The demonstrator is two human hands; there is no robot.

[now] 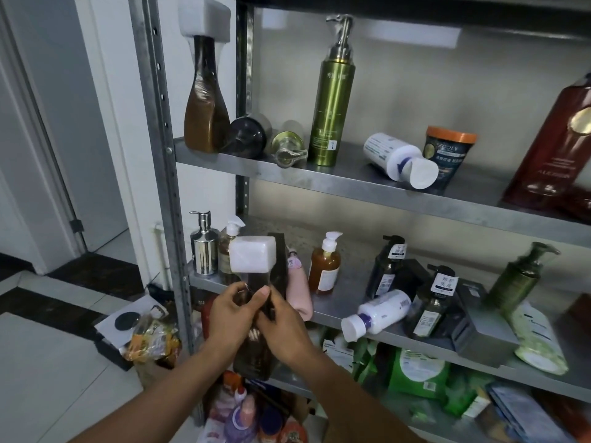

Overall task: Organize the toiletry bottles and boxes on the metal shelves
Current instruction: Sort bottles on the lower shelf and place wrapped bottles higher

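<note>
Both hands hold a dark brown bottle (254, 356) with a white foam block on its top, upright in front of the middle shelf (345, 310). My left hand (232, 318) grips its neck from the left, and my right hand (283, 324) grips it from the right, thumb on the neck. A matching brown bottle (206, 110) with a foam cap stands at the left end of the upper shelf (319, 177). On that upper shelf a tall green pump bottle (332, 100) stands, and a white bottle (399, 161) lies on its side.
The upper shelf also bears two toppled bottles (271, 142), an orange-lidded tub (447, 155) and a big red bottle (553, 148). On the middle shelf are a chrome pump (203, 247), an amber pump bottle (324, 263), dark bottles, a lying white bottle (377, 313) and a grey box (479, 324). Packets fill the bottom shelf and floor.
</note>
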